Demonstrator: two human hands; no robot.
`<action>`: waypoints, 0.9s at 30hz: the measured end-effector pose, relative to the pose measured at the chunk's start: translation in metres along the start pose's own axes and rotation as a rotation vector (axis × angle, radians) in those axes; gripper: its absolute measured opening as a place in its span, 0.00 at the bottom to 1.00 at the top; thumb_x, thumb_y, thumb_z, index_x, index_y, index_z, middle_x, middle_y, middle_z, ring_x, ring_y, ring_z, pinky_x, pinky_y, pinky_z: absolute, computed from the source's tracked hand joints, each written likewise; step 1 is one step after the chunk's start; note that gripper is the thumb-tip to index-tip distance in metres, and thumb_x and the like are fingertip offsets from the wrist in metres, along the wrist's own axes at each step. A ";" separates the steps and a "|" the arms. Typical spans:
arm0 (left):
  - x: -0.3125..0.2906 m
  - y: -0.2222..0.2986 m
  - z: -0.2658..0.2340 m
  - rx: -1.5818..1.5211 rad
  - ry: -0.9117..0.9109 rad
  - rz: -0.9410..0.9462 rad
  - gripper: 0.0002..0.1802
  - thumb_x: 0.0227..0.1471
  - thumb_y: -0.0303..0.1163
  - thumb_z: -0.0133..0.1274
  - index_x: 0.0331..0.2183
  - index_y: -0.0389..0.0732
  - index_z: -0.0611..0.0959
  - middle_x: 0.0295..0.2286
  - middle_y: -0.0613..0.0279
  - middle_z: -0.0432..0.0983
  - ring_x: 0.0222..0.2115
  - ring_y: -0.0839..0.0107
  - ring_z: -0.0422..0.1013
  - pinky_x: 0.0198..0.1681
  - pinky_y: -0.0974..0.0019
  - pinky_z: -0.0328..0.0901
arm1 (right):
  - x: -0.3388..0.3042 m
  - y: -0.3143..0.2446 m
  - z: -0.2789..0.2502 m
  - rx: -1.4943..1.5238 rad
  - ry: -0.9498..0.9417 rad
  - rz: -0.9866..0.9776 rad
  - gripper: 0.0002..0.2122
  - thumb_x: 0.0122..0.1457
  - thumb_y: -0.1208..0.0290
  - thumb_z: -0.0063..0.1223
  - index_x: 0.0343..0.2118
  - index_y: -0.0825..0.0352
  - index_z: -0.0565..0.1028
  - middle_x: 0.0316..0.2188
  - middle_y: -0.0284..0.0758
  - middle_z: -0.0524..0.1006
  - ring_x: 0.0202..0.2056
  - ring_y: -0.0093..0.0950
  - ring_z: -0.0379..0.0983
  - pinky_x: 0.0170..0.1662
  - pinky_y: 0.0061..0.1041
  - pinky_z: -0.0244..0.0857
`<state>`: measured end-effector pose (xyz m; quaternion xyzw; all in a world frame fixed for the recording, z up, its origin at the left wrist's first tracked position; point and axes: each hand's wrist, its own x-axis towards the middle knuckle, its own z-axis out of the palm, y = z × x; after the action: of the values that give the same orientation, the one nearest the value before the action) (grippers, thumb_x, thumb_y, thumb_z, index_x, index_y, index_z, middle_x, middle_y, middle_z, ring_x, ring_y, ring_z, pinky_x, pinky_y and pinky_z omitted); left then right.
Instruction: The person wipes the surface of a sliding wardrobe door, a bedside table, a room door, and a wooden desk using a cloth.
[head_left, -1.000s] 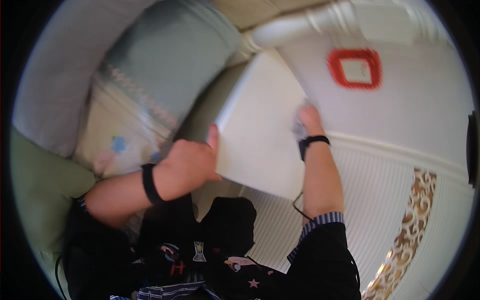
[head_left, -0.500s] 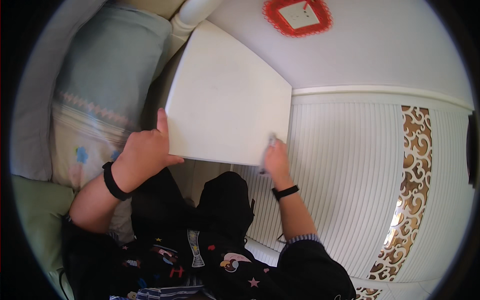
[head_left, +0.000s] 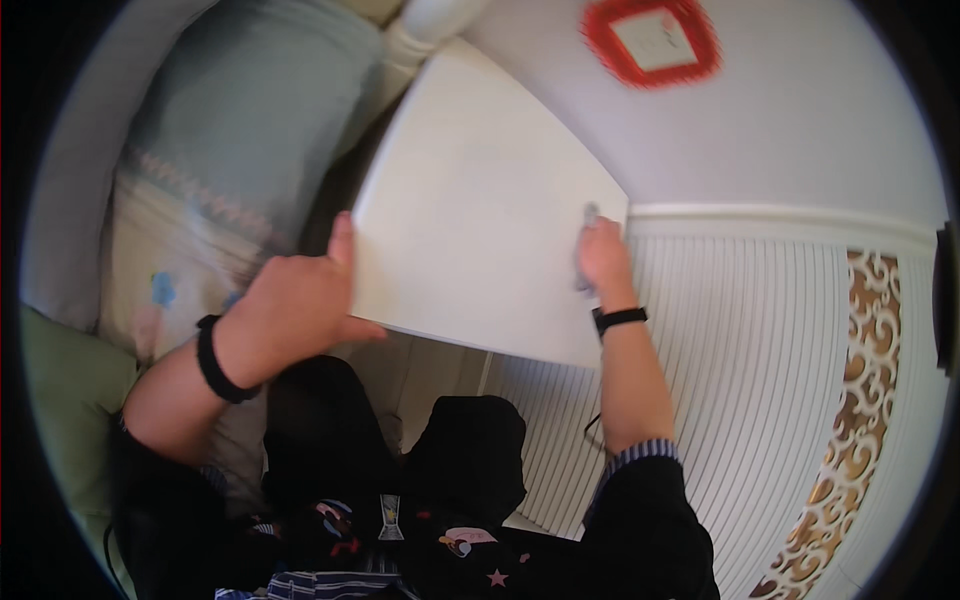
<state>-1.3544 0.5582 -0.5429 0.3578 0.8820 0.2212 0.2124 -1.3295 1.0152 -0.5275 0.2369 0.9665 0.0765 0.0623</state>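
White ribbed panelling (head_left: pixel 720 340) fills the right of the head view, crossed by a brown-and-white scrollwork strip (head_left: pixel 870 370); above it is a pale wall (head_left: pixel 800 130) with a red-edged square decoration (head_left: pixel 652 42). On the left lie blue-grey and cream bedding (head_left: pixel 255 90), a grey padded border (head_left: pixel 85 210) and a green cushion (head_left: pixel 75 385), and a white rounded post (head_left: pixel 430 25) stands at the top.

Between the bedding and the panelling sits a white tabletop (head_left: pixel 470 190), its far right side set against the wall. At its near left corner is the left hand (head_left: pixel 295 310), thumb and forefinger spread apart — one along the front edge, the other along the left side. Its remaining fingers are hidden, so I cannot tell whether it clamps the board.

Near the right edge, the right hand (head_left: pixel 607 258) is closed on a grey cloth (head_left: pixel 583 268), slightly blurred, held against the white surface. Dark bands circle both wrists, and black-clad knees (head_left: pixel 465 445) show just below the front edge.
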 end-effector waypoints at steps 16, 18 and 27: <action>0.056 0.066 0.027 -0.135 0.549 -0.524 0.38 0.62 0.62 0.46 0.42 0.28 0.71 0.36 0.29 0.78 0.40 0.32 0.74 0.45 0.39 0.68 | -0.140 0.105 0.000 0.096 0.107 -0.106 0.13 0.64 0.63 0.48 0.42 0.68 0.72 0.47 0.49 0.75 0.36 0.47 0.78 0.39 0.47 0.75; 0.050 0.072 0.024 -0.127 0.546 -0.586 0.38 0.62 0.63 0.45 0.41 0.29 0.72 0.35 0.29 0.78 0.40 0.32 0.74 0.44 0.39 0.68 | -0.100 0.111 -0.005 0.096 0.147 -0.150 0.11 0.63 0.66 0.47 0.41 0.68 0.73 0.43 0.48 0.76 0.37 0.46 0.78 0.39 0.45 0.75; 0.060 0.071 0.024 -0.079 0.613 -0.592 0.31 0.65 0.56 0.43 0.36 0.31 0.74 0.32 0.30 0.78 0.37 0.31 0.73 0.42 0.38 0.67 | 0.083 0.131 -0.009 0.097 0.205 -0.150 0.13 0.64 0.66 0.39 0.43 0.66 0.74 0.44 0.48 0.78 0.44 0.48 0.77 0.47 0.48 0.72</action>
<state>-1.3428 0.6528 -0.5368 -0.0016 0.9599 0.2803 0.0084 -1.3452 1.1676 -0.5024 0.1576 0.9854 0.0488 -0.0428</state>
